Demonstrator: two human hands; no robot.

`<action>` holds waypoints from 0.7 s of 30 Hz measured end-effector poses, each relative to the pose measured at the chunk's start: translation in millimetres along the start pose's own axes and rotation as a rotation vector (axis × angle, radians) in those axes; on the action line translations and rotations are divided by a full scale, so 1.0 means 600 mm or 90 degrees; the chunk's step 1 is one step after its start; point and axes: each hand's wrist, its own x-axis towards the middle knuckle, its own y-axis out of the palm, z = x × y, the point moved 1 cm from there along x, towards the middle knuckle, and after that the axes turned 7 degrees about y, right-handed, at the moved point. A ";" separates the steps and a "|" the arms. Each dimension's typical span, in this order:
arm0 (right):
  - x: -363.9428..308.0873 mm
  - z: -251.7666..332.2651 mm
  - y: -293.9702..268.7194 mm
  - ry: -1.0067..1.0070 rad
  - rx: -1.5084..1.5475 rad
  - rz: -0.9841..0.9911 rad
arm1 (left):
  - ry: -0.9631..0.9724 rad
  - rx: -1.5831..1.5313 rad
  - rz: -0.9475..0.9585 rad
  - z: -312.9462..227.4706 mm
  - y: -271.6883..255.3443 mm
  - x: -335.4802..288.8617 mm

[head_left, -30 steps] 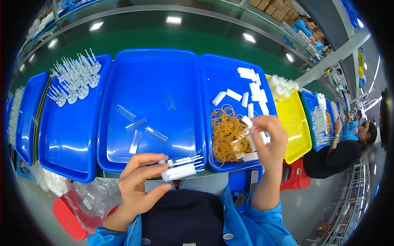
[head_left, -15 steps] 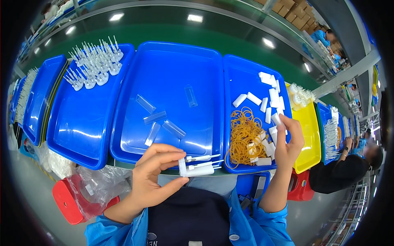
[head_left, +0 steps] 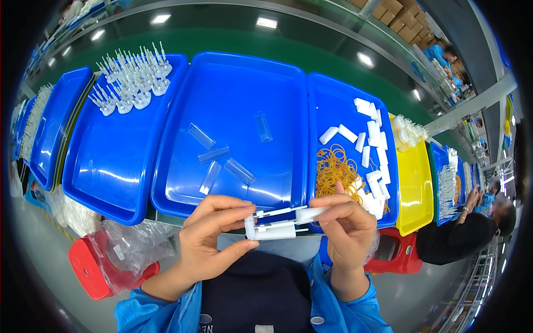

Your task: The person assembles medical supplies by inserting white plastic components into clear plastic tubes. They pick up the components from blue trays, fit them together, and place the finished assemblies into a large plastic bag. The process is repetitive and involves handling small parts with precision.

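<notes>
My left hand (head_left: 214, 238) pinches the flat base of a white plastic part with thin prongs (head_left: 250, 227), its prongs pointing right. A white cylinder (head_left: 278, 231) sits around the lower prongs. Between the fingertips of my right hand (head_left: 351, 222) is another white cylinder (head_left: 310, 215), at the tip of the upper prong; whether the prong has entered it I cannot tell. Past my right hand, the right blue tray (head_left: 333, 91) holds loose white cylinders (head_left: 373, 130) and a tangle of tan rubber bands (head_left: 336, 169).
Several clear tubes (head_left: 240, 172) lie in the middle blue tray (head_left: 244, 83). In the left blue tray (head_left: 105, 177), pronged parts (head_left: 141, 100) stand upright. A yellow tray (head_left: 415, 188) is at the right, near a red stool (head_left: 395, 255). Another person (head_left: 461, 233) works farther right.
My right hand has come down and left from the right tray, bringing a white cylinder to the prongs. My left hand has stayed nearly in place.
</notes>
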 end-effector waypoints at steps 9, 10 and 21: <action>0.009 0.032 0.011 -0.005 -0.111 0.025 | 0.058 0.125 0.025 -0.001 -0.007 0.001; 0.010 0.035 0.011 -0.047 -0.176 0.023 | 0.066 0.145 0.032 -0.001 -0.010 0.002; 0.007 0.040 0.040 -0.092 -0.184 0.126 | 0.033 0.102 0.057 -0.002 -0.002 0.001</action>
